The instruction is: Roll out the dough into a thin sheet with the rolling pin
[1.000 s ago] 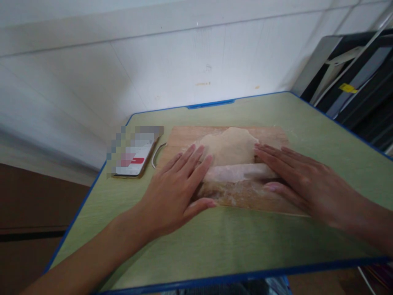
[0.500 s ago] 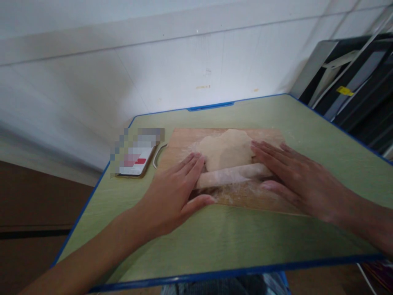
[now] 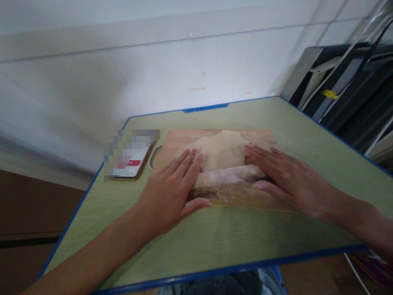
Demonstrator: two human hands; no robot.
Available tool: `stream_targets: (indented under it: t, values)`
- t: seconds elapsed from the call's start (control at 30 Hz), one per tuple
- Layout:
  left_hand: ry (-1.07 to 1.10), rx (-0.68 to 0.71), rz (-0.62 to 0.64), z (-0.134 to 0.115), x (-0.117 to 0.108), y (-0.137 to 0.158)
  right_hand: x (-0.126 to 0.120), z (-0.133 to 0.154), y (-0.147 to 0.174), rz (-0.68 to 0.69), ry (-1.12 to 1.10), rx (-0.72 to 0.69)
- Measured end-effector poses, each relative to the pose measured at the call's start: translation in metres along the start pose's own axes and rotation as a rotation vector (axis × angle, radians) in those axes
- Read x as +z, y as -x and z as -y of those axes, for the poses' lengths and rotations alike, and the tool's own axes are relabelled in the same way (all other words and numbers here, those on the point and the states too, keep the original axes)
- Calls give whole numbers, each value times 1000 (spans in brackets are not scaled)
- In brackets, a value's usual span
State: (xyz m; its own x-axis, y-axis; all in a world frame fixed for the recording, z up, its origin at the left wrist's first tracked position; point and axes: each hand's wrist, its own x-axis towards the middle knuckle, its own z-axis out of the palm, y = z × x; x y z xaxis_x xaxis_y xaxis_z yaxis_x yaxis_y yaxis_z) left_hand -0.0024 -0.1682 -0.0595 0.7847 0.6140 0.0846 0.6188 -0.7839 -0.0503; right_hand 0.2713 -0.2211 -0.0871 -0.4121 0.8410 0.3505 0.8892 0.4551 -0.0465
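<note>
A pale, floury rolling pin (image 3: pixel 229 175) lies across the near edge of a flattened sheet of dough (image 3: pixel 222 149). Both rest on a wooden board (image 3: pixel 176 141) dusted with flour. Over the pin's left end lies my left hand (image 3: pixel 173 186), open, its fingers stretched forward and thumb apart. My right hand (image 3: pixel 288 178) covers the other end, palm down and open, fingers extended and thumb out to the side. Neither hand wraps round the pin, and its two ends are hidden beneath them.
Left of the board, a phone (image 3: pixel 132 159) lies on the green table (image 3: pixel 196 241), its screen partly blurred out. A curved metal handle (image 3: pixel 151 157) shows by the board. A white wall (image 3: pixel 166 69) stands behind; dark panels (image 3: pixel 353 90) lean at the right.
The whole view has shifted slightly, with the table and board now further left. The fingers of my left hand are a little more spread. Both hands still lie on the rolling pin.
</note>
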Motion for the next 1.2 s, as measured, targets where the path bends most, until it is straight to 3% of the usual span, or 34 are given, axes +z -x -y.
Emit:
stream_targets:
  t: [0.23, 0.5, 0.73, 0.87, 1.0, 1.2]
  values:
    - [37, -99, 62, 21, -1, -37, 5, -19, -36, 42, -53, 60]
    - [90, -56, -17, -1, 7, 4, -3, 1, 0, -9, 32, -25]
    - [188, -166, 56, 27, 4, -41, 0, -20, -44, 78, -18, 86]
    - [248, -114, 74, 17, 4, -17, 3, -6, -25, -20, 4, 71]
    - [169, -16, 5, 12, 6, -2, 2, 11, -4, -88, 29, 96]
    - [52, -126, 28, 36, 2, -54, 0, -6, -32, 24, -71, 204]
